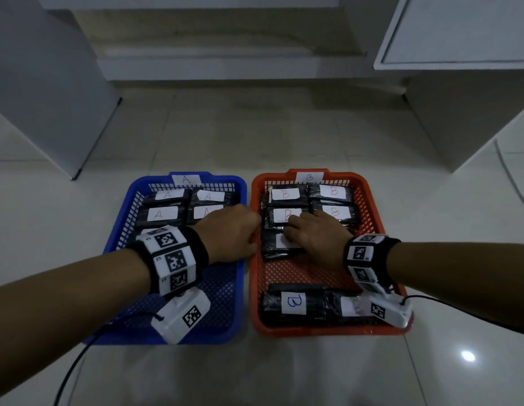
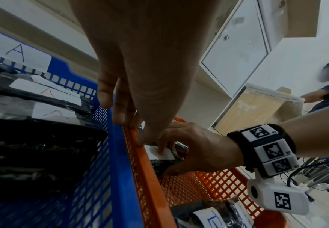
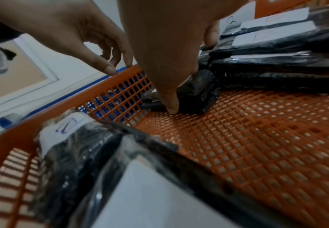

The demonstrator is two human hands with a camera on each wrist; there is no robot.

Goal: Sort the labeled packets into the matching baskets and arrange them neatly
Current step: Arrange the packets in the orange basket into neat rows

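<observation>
Under the right hand (image 1: 316, 235), a black packet (image 1: 269, 250) lay gripped, thumb at its near edge, inside the orange basket (image 1: 284, 273); the left hand (image 1: 228, 232), loosely curled, touched its rim. Slippery wrap might slide, skewing the row (image 1: 334, 213) beyond.

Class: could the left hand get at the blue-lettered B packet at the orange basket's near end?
Probably yes: the left hand only touches the orange basket's rim, and that packet lies uncovered.
</observation>
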